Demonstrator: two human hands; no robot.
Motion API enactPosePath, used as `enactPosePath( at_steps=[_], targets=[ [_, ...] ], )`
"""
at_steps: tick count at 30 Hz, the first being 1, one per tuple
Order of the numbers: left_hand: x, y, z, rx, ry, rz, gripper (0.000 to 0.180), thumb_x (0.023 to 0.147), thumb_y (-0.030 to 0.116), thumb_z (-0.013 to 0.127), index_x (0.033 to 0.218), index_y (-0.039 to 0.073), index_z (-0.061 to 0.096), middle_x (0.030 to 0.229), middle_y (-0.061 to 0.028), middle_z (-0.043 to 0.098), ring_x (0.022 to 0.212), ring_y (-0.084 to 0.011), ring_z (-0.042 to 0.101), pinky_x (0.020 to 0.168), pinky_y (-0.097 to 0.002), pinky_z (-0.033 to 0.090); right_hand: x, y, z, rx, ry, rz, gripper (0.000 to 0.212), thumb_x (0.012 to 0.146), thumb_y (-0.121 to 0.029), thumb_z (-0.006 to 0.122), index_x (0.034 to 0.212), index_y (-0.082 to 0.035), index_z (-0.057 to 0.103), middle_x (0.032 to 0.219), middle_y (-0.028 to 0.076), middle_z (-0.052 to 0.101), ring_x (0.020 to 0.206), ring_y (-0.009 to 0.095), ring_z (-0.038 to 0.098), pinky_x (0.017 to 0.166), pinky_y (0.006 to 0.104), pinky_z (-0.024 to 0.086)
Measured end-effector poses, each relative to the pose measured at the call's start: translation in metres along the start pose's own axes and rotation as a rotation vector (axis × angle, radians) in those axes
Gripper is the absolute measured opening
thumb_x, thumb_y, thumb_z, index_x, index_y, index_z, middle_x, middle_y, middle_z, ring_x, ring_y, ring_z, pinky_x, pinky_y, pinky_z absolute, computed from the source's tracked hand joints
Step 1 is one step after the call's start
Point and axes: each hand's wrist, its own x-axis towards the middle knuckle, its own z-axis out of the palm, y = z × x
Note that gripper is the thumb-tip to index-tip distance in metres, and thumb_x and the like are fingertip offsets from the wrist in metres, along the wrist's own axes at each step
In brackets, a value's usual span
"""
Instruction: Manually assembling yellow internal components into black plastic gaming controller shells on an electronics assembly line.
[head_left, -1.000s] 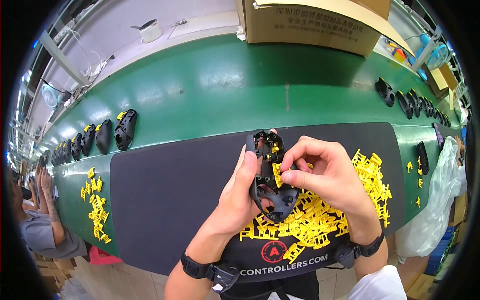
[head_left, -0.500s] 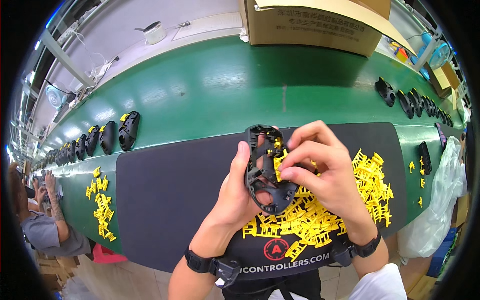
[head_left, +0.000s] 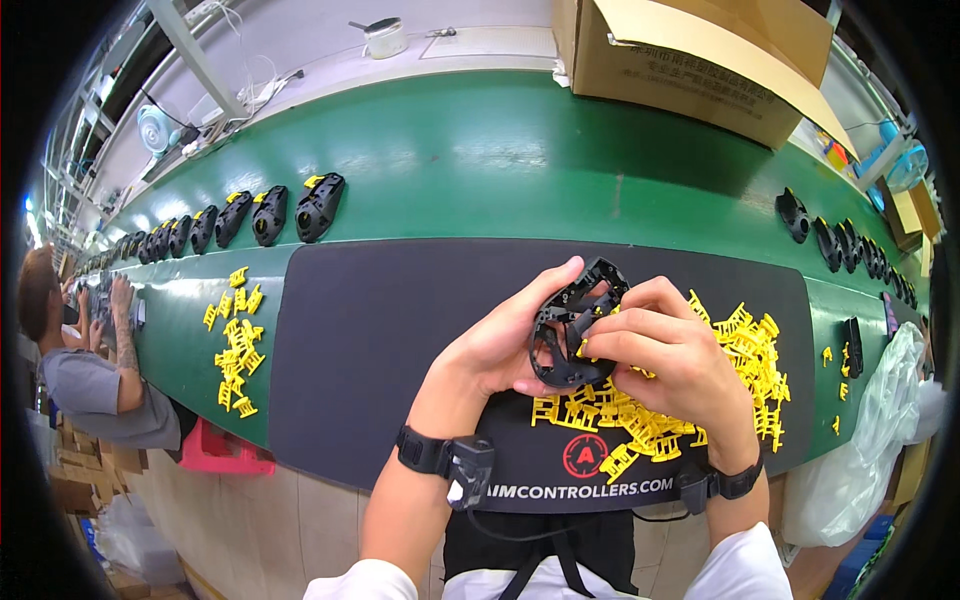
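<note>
The green bench spans the view, with a cardboard box at its far edge and a dark mat in front of the person; a row of black shells stands on the left, several nearer ones showing yellow at the upper end, so these look furthest along; a heap of yellow pieces lies loose on the mat, seemingly unused, with a smaller yellow cluster left of it on the bench; the left hand is closed around the side of a single held shell, raised above the mat; the right hand has its fingertips bunched together at that shell's open inside; a yellow bit shows there, but whether they pinch it or only press cannot be told; the held shell seems only partway done.
</note>
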Motion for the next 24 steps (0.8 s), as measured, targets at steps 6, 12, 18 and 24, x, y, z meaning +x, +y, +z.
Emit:
enactPosePath(
  at_steps=[6,12,18,24],
  targets=[
    [-0.002,0.003,0.008,0.285,0.221,-0.062,0.047,0.099,0.055,0.048,0.107,0.011,0.062,0.066,-0.0019,0.061,0.034,-0.0084,0.041,0.025,-0.0218,0.026,0.001,-0.003,0.004,0.089,-0.034,-0.01,0.034,0.06,0.002,0.075,0.092,-0.007,0.07,0.091,0.003,0.067,0.091,0.027,0.059,0.078,0.0376,0.055],
    [0.0,0.003,0.006,0.413,0.278,-0.144,0.059,0.098,0.059,0.046,0.085,0.004,0.062,0.059,-0.0023,0.058,0.03,-0.0096,0.041,0.023,-0.022,0.026,-0.004,-0.007,0.0,0.157,-0.104,0.026,0.036,0.057,0.004,0.076,0.091,-0.005,0.071,0.089,0.005,0.067,0.088,0.027,0.059,0.075,0.0382,0.054],
    [0.007,0.001,-0.002,0.354,0.295,-0.093,0.069,0.098,0.065,0.038,0.123,0.004,0.058,0.081,-0.0119,0.068,0.049,-0.0214,0.063,0.038,-0.0308,0.048,-0.004,-0.007,-0.007,0.181,-0.058,-0.001,0.032,0.066,0.004,0.072,0.097,-0.005,0.068,0.094,0.009,0.064,0.09,0.028,0.063,0.076,0.0374,0.056],
    [0.005,-0.014,0.009,0.493,-0.16,0.199,0.086,0.094,0.071,0.042,0.157,0.015,0.024,0.146,-0.0141,0.044,0.126,-0.0292,0.053,0.094,-0.0499,0.051,-0.009,-0.001,-0.001,0.781,0.215,0.413,0.026,0.08,0.005,0.064,0.106,0.003,0.062,0.105,0.012,0.067,0.08,0.012,0.064,0.072,0.0268,0.054]
  ],
)
